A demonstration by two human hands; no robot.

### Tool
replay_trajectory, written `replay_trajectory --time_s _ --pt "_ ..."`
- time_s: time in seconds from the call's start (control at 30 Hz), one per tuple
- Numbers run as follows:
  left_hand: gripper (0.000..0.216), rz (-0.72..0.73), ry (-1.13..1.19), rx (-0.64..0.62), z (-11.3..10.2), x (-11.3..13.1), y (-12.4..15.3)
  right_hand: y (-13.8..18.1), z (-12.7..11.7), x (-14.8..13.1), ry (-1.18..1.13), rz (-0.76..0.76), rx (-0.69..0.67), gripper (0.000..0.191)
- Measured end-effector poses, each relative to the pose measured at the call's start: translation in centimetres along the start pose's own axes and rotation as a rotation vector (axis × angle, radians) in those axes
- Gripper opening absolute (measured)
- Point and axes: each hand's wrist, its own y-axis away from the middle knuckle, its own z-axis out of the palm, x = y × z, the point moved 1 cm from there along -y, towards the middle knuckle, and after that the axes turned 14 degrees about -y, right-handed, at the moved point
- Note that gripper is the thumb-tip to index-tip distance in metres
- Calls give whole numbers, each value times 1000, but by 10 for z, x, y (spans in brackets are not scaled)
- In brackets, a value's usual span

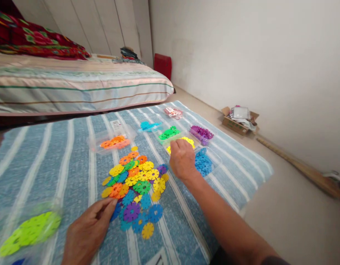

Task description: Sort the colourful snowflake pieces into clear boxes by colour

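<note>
My left hand (88, 224) touched the disc pile (138, 177); my right hand (182, 159) curled over yellow discs (189, 141) toward the cloth's (238, 171) right edge; couldn't tell either pinch; low aim suited crowded tubs (211, 138).

A bedroom in a home is indicated by the bed (76, 90), which is covered with a striped sheet (126, 77) and topped by a red floral blanket (40, 38). Cloth (128, 53) is piled near its far end. A broom (302, 166) and an open, filled box (234, 126) are seen on the floor (286, 221) beside a plain pale wall (255, 51).
</note>
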Motion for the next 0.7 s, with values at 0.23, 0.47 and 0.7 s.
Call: replay_trajectory --time_s 0.23,0.47,0.7 --pt "50 0 6 -18 -6 7 2 33 20 -17 -40 -72 -288 16" --pt "49 7 -38 -13 -5 7 1 52 31 -26 -73 -156 -419 18" --pt "34 104 -64 70 -1 1 -2 56 41 -28 -38 -92 -462 19"
